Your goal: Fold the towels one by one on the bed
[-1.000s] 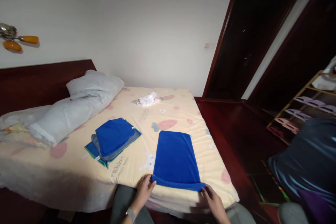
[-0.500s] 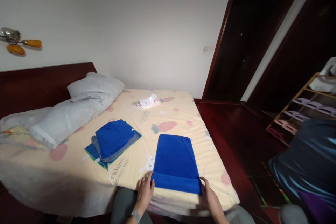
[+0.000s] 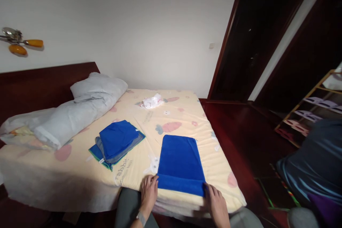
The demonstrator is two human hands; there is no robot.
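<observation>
A blue towel point(image 3: 181, 156) lies flat near the bed's front edge, its near end folded over in a strip. At the left end of that strip, the fingers of my left hand point(image 3: 149, 189) are closed on the towel's edge. My right hand point(image 3: 214, 199) grips the strip's right end, its fingers curled together and the thumb hidden. To the left, a loose pile of blue and grey cloths point(image 3: 117, 140) with green trim and white tags rests on the sheet, apart from both hands.
The bed point(image 3: 187, 114) has a yellow patterned sheet. A grey quilt point(image 3: 82, 110) lies by the headboard point(image 3: 48, 83), and a crumpled white plastic bag point(image 3: 152, 101) sits farther back. On the right are a slipper rack point(image 3: 312, 108) and another person's dark clothing point(image 3: 315, 156).
The view has shifted slightly. My right hand has turned more over the folded strip's corner, its fingers lying lower; the left stays at the left edge. The towel's fold looks the same.
</observation>
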